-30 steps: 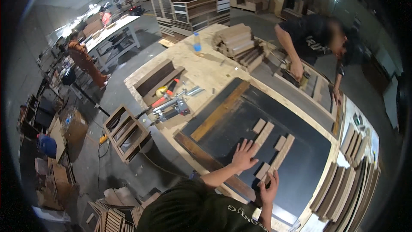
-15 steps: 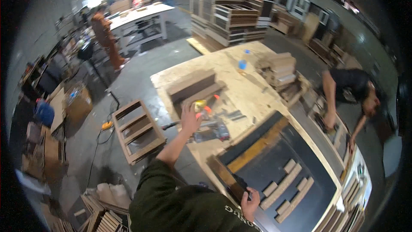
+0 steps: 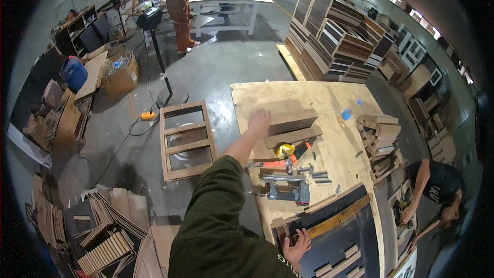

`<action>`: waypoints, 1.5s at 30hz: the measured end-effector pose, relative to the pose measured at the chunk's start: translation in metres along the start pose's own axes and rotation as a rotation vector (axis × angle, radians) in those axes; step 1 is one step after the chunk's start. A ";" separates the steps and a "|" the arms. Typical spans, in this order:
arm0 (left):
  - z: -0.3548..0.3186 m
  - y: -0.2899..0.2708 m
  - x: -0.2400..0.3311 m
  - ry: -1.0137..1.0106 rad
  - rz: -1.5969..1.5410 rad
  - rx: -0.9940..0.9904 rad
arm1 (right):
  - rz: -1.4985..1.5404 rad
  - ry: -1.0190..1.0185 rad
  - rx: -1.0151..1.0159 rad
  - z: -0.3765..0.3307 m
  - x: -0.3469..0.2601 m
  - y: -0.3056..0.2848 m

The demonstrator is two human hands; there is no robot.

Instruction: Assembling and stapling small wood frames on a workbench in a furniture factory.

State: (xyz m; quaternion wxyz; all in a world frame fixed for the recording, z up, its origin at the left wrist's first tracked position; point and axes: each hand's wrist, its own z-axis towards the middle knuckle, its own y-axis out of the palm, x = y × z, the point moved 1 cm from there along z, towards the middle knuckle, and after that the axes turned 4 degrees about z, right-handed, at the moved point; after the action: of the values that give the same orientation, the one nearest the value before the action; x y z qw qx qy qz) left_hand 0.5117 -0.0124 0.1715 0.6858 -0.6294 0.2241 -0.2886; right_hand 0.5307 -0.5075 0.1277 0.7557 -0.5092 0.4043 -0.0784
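Observation:
My left hand (image 3: 260, 122) reaches out over the plywood table (image 3: 334, 95), its fingers closed over the left end of a brown wooden board (image 3: 292, 121). A second brown board (image 3: 294, 137) lies just on the near side. Close to them are a yellow tape measure (image 3: 284, 150), a hammer (image 3: 270, 164) with an orange handle, and a nail gun (image 3: 289, 190). My right hand (image 3: 297, 247) rests with fingers apart at the left edge of a dark panel (image 3: 355, 221). Short wooden strips (image 3: 337, 266) lie on that panel.
A ladder-like wooden frame (image 3: 188, 146) stands on the floor at left, near a black pole stand (image 3: 157, 56). Offcuts (image 3: 381, 134) are piled on the table's right. A co-worker (image 3: 437, 185) bends over work there. Stacked panels (image 3: 334, 33) rise beyond the table.
My view has turned, so the scene sits differently in the picture. My left hand has gone from beside the tape measure to the board's end. My right hand stays at the dark panel.

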 end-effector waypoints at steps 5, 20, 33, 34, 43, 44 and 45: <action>0.018 0.015 -0.004 0.022 -0.045 0.005 | -0.087 0.003 -0.004 0.004 0.002 0.005; -0.045 -0.020 0.037 0.093 -1.167 -0.432 | 0.022 0.058 0.164 -0.008 0.016 0.009; -0.259 -0.047 0.212 0.118 -1.830 -1.086 | 1.512 0.529 0.628 0.042 -0.026 -0.022; -0.264 -0.042 0.223 0.153 -1.808 -1.134 | 1.504 0.535 0.686 0.026 -0.010 -0.030; -0.306 0.006 0.295 0.217 -1.597 -1.116 | 1.103 0.905 1.124 -0.105 0.041 -0.094; -0.313 0.014 0.303 0.226 -1.512 -1.090 | 1.117 0.891 1.144 -0.117 0.049 -0.096; -0.322 0.028 0.310 0.225 -1.517 -1.088 | 1.132 0.874 1.164 -0.130 0.057 -0.099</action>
State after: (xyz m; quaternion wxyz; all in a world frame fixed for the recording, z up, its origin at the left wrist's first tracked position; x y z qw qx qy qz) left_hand 0.5265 -0.4575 0.1261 -0.0993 -0.8098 -0.0769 -0.5731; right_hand 0.5072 -0.6761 0.1601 0.5983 0.2998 0.7394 -0.0735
